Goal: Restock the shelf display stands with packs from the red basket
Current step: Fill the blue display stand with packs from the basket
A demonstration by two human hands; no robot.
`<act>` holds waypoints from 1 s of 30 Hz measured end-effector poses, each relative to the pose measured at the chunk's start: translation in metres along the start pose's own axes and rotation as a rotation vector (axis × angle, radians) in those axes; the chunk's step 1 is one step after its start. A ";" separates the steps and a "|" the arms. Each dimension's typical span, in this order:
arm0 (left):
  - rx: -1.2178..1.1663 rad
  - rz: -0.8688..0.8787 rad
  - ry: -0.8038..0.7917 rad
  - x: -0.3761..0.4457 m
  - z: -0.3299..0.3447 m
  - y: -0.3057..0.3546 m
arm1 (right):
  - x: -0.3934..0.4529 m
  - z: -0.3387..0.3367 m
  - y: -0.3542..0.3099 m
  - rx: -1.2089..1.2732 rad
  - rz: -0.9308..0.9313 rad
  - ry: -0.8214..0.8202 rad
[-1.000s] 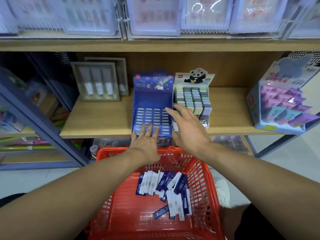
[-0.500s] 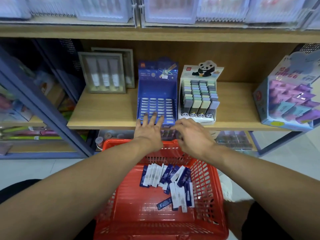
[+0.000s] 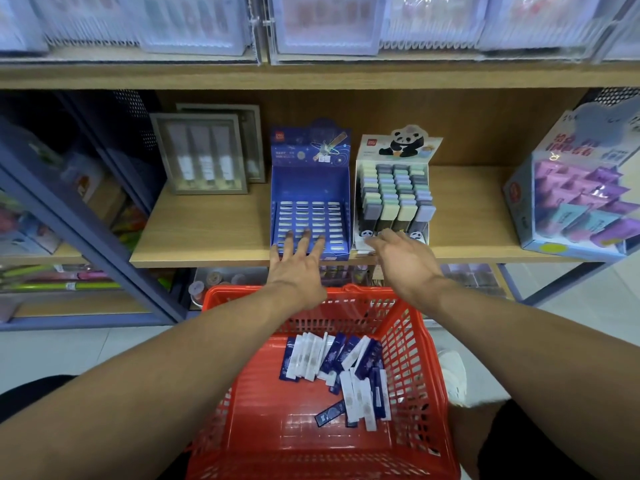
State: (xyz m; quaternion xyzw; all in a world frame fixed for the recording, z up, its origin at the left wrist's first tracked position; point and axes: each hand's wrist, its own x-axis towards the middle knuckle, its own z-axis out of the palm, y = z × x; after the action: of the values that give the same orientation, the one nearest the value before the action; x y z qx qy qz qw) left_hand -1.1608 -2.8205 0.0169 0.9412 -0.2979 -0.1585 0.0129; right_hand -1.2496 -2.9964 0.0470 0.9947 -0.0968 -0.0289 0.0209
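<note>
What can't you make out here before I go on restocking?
- Head view, front row of the blue display stand: hidden by left hand fingers.
- Panda stand base: covered by right hand.
- Pack print in red basket: too small.
- Top shelf goods: blurred, cut off.

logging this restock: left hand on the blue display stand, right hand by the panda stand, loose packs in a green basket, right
Not quite: the basket holding the packs is red, as the head view shows. The left hand on the blue display stand and right hand by the panda stand are correct.
</note>
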 end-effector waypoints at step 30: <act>-0.015 0.019 0.036 0.005 0.000 -0.012 | 0.026 -0.033 -0.015 -0.461 -0.236 -0.121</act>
State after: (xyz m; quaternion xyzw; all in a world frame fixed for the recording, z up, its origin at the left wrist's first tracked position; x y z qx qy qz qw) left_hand -1.1502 -2.8137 0.0140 0.9409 -0.3055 -0.1434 0.0270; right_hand -1.2189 -2.9856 0.0777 0.9645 0.0278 -0.1119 0.2377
